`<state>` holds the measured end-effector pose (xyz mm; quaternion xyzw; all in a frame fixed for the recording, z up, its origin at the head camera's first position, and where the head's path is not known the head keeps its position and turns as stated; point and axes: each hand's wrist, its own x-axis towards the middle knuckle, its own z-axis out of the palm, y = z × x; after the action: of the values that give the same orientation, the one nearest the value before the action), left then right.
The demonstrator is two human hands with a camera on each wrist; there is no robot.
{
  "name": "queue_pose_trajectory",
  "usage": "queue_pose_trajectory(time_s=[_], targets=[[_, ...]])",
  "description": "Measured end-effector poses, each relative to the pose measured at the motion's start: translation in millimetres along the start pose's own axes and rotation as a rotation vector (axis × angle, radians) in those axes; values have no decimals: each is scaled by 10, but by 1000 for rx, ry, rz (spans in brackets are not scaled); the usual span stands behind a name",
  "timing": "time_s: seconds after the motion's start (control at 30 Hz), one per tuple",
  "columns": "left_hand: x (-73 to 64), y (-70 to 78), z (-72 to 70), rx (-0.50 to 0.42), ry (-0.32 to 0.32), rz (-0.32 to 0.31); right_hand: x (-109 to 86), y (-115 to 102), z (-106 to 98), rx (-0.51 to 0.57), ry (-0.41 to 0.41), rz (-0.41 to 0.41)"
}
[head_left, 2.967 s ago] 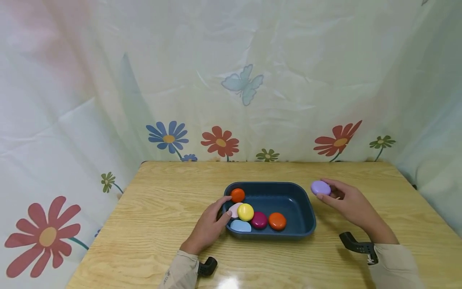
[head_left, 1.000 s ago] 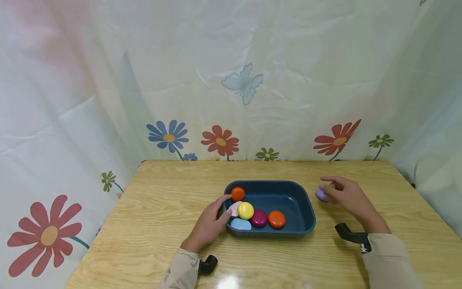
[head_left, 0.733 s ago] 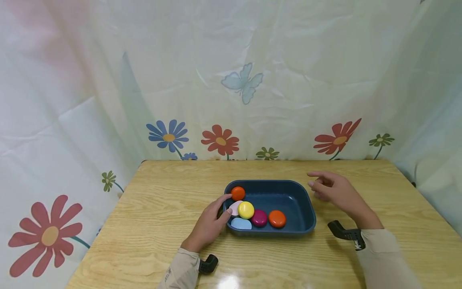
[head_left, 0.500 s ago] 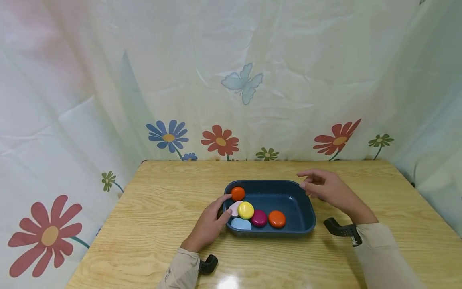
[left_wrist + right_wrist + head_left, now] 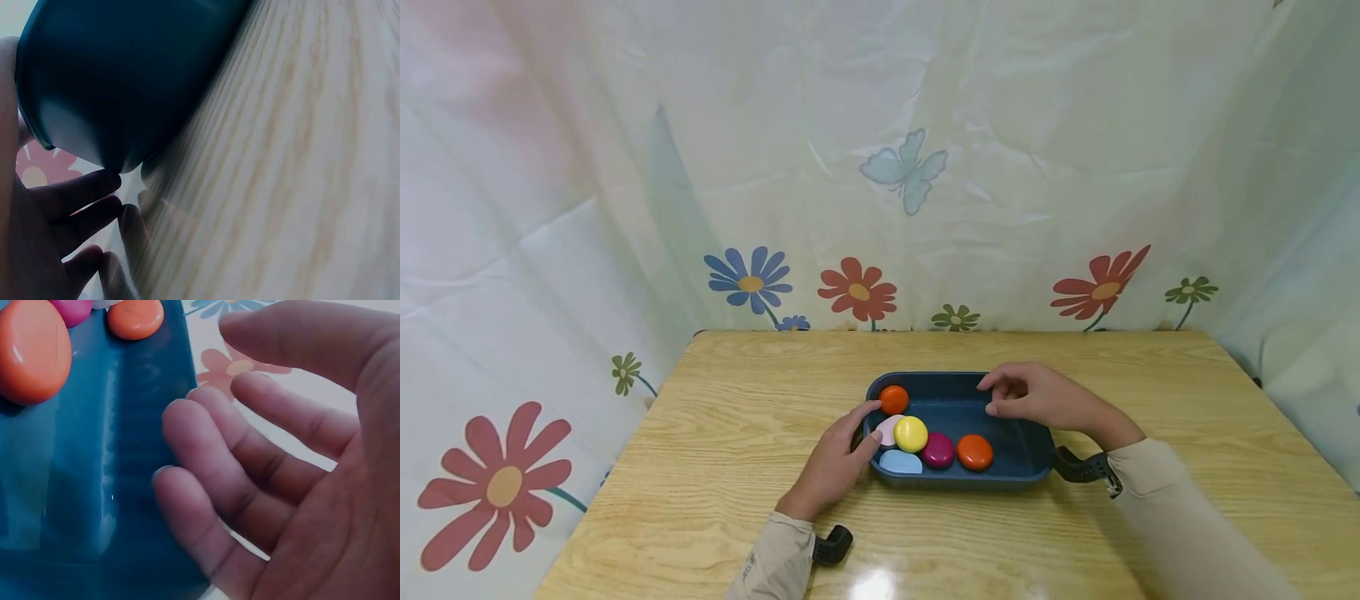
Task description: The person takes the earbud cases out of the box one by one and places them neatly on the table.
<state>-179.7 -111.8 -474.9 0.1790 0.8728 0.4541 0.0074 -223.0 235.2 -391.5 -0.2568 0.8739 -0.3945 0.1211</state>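
Observation:
A dark blue rectangular box (image 5: 940,482) stands on the table. My left hand (image 5: 835,467) grips its left rim, thumb and index finger over the edge; in the left wrist view the other fingers (image 5: 78,194) are outside, beneath the corner. Glossy rounded pebble-like pieces lie inside: an orange-red one (image 5: 893,400), a pale pink one (image 5: 886,430), a yellow one (image 5: 911,434), a light blue one (image 5: 900,462), a magenta one (image 5: 938,451) and an orange one (image 5: 974,452). My right hand (image 5: 1045,398), fingers loosely bent and holding nothing, is over the box's right part.
The wooden table (image 5: 730,433) extends on both sides of the box. A flower-printed curtain (image 5: 1000,208) hangs behind and beside it. Black wrist mounts (image 5: 832,546) sit at both cuffs.
My right hand has put the purple rounded piece down right of the box, let go, and moved left over the box. The purple piece is now hidden. My left hand stays put.

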Motion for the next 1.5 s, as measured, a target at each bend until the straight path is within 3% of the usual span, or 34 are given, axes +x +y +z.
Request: queue_pose_trajectory(time_s=[0.23, 0.53, 1.03, 1.5], targets=[[4, 9, -4, -4, -3, 2, 90, -49, 42, -35, -135, 22], [13, 6, -11, -2, -9, 15, 170, -114, 153, -162, -283, 73], [-2, -6, -4, -17, -7, 13, 194, -211, 280, -302, -317, 158], [4, -20, 8, -18, -7, 11, 252, -152, 313, -315, -338, 130]])
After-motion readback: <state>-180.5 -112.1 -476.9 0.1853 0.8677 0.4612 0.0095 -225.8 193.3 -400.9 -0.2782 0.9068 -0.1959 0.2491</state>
